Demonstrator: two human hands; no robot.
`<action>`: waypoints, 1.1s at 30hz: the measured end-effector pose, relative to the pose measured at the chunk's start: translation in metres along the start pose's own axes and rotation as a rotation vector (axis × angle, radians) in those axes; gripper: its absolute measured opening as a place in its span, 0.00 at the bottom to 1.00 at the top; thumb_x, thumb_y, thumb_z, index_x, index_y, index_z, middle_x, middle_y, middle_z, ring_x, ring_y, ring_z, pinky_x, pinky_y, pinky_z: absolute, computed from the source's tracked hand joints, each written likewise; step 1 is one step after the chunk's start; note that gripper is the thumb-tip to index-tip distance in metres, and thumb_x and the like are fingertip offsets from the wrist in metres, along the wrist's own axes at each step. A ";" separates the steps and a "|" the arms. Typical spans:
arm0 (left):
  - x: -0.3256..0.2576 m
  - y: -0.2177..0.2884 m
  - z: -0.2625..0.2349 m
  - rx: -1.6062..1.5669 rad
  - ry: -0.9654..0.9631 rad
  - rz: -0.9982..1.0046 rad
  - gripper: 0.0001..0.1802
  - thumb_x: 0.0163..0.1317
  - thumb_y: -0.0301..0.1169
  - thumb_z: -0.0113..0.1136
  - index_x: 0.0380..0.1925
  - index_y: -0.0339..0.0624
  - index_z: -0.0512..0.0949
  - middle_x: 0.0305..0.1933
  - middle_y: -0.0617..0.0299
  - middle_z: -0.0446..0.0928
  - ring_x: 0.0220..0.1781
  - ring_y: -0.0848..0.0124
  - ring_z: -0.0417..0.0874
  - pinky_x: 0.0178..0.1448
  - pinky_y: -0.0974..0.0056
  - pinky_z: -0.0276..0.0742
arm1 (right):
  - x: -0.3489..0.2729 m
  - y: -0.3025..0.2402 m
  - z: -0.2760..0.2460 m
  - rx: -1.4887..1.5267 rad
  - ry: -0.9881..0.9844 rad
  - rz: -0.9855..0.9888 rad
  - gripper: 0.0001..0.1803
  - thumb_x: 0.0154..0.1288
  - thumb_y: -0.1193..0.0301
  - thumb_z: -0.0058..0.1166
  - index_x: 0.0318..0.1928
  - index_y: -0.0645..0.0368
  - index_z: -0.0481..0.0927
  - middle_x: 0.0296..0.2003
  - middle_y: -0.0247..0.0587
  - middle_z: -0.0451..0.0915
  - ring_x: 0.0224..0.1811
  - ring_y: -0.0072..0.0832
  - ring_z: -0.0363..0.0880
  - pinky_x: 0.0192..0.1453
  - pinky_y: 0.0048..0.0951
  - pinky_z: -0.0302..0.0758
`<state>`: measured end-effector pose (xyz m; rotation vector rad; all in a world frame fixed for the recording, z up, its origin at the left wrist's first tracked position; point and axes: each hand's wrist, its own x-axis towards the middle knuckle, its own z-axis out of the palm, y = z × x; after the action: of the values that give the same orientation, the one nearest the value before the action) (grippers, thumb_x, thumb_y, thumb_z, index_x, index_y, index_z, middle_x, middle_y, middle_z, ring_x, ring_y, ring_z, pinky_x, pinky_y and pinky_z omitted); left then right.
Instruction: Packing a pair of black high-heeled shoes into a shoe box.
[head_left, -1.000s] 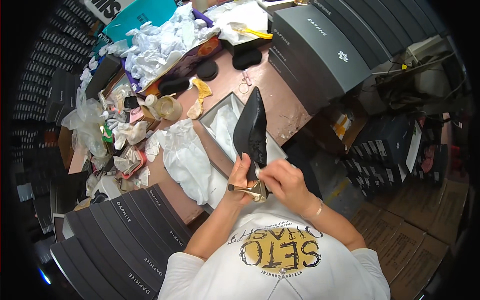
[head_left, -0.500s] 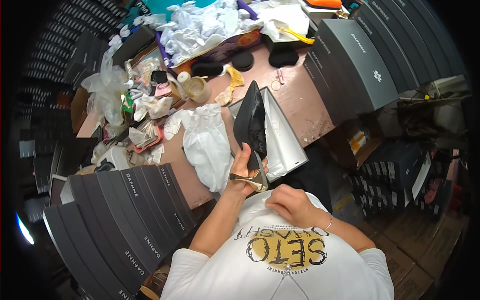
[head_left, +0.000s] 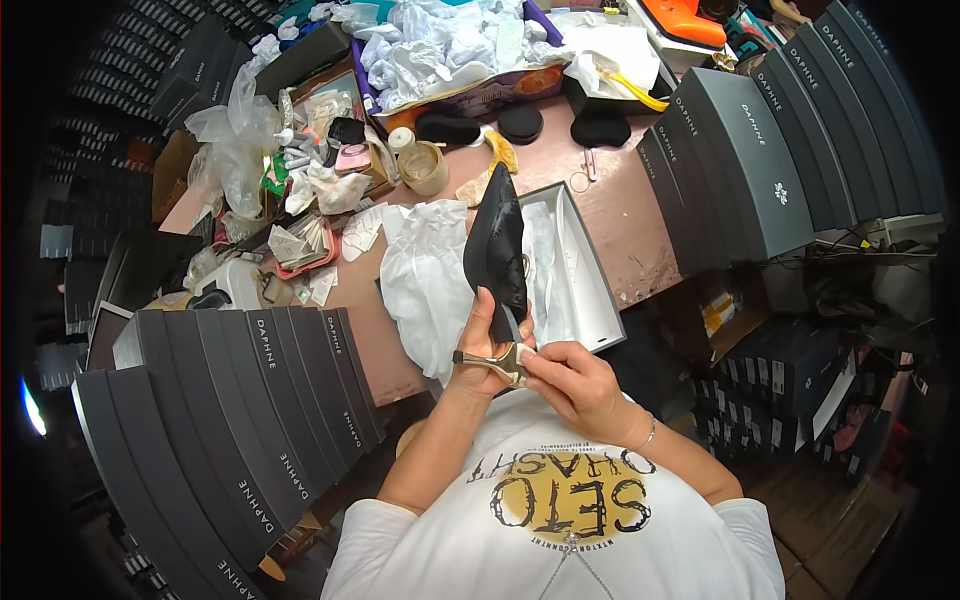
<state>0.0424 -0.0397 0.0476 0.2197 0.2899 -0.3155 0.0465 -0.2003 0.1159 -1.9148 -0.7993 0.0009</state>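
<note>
Cluttered table [head_left: 620,215]; black shoe [head_left: 497,250] in both hands.

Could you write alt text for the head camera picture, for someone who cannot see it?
Seen from above, a person holds a black high-heeled shoe sole-up in the left hand while the right hand presses a small pale piece against its gold heel. Beneath lie an open shoe box and white tissue paper on a cluttered worktable, with stacked dark boxes alongside.
</note>
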 end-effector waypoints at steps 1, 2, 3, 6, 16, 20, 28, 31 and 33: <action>0.000 -0.002 0.002 0.029 0.060 0.027 0.32 0.65 0.57 0.50 0.46 0.34 0.71 0.29 0.60 0.71 0.27 0.71 0.74 0.30 0.68 0.76 | -0.003 -0.001 -0.003 -0.015 -0.021 0.004 0.13 0.54 0.78 0.63 0.42 0.63 0.81 0.31 0.40 0.76 0.29 0.30 0.78 0.33 0.27 0.75; 0.001 -0.005 0.007 0.057 0.119 0.054 0.32 0.65 0.56 0.50 0.47 0.34 0.71 0.28 0.61 0.71 0.27 0.71 0.74 0.30 0.68 0.76 | -0.006 0.000 -0.006 -0.008 -0.038 0.014 0.14 0.54 0.80 0.63 0.42 0.64 0.81 0.31 0.41 0.76 0.28 0.30 0.78 0.32 0.27 0.76; 0.001 -0.008 0.009 0.087 0.178 0.079 0.31 0.65 0.56 0.50 0.47 0.35 0.71 0.27 0.61 0.70 0.26 0.71 0.74 0.30 0.68 0.76 | -0.008 0.000 -0.006 -0.008 -0.038 -0.003 0.14 0.53 0.80 0.63 0.42 0.64 0.81 0.31 0.41 0.76 0.28 0.31 0.78 0.32 0.27 0.76; 0.002 -0.013 0.009 0.046 0.145 0.030 0.30 0.65 0.55 0.50 0.48 0.36 0.71 0.30 0.60 0.72 0.26 0.72 0.74 0.31 0.67 0.77 | -0.006 0.002 -0.012 -0.035 -0.028 -0.047 0.14 0.52 0.81 0.62 0.42 0.64 0.80 0.31 0.41 0.76 0.30 0.33 0.78 0.32 0.28 0.77; -0.001 -0.014 -0.002 0.089 0.049 -0.001 0.26 0.66 0.52 0.51 0.47 0.40 0.74 0.37 0.58 0.79 0.34 0.69 0.80 0.38 0.66 0.79 | -0.009 0.001 -0.015 -0.065 -0.058 -0.111 0.14 0.47 0.82 0.59 0.38 0.63 0.79 0.33 0.42 0.76 0.33 0.35 0.79 0.35 0.31 0.77; -0.002 -0.017 0.004 0.137 0.168 0.058 0.27 0.66 0.53 0.50 0.46 0.38 0.74 0.37 0.57 0.79 0.30 0.70 0.76 0.36 0.66 0.77 | -0.005 0.005 -0.012 -0.008 -0.021 -0.069 0.12 0.49 0.81 0.61 0.37 0.62 0.79 0.32 0.42 0.76 0.32 0.36 0.79 0.35 0.31 0.77; -0.001 -0.012 0.002 0.124 0.148 0.021 0.27 0.65 0.53 0.52 0.47 0.38 0.74 0.37 0.56 0.79 0.30 0.69 0.77 0.35 0.67 0.79 | 0.001 0.007 -0.010 0.081 -0.033 -0.019 0.11 0.51 0.79 0.62 0.37 0.62 0.79 0.32 0.43 0.76 0.33 0.38 0.78 0.35 0.32 0.76; -0.004 -0.015 0.002 0.179 0.085 0.022 0.26 0.66 0.52 0.52 0.48 0.40 0.74 0.37 0.57 0.80 0.33 0.69 0.80 0.36 0.67 0.79 | -0.009 0.006 -0.010 0.078 -0.046 -0.041 0.11 0.50 0.80 0.62 0.37 0.62 0.79 0.33 0.43 0.76 0.34 0.38 0.79 0.36 0.31 0.77; -0.002 -0.012 -0.007 0.126 0.055 -0.027 0.25 0.66 0.51 0.51 0.49 0.41 0.74 0.38 0.58 0.79 0.36 0.70 0.81 0.38 0.66 0.79 | -0.013 0.005 -0.009 0.087 -0.069 -0.062 0.12 0.50 0.80 0.62 0.37 0.62 0.79 0.33 0.43 0.76 0.34 0.38 0.79 0.36 0.32 0.77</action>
<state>0.0344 -0.0485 0.0396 0.3493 0.3275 -0.3554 0.0422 -0.2157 0.1124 -1.8150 -0.8905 0.0628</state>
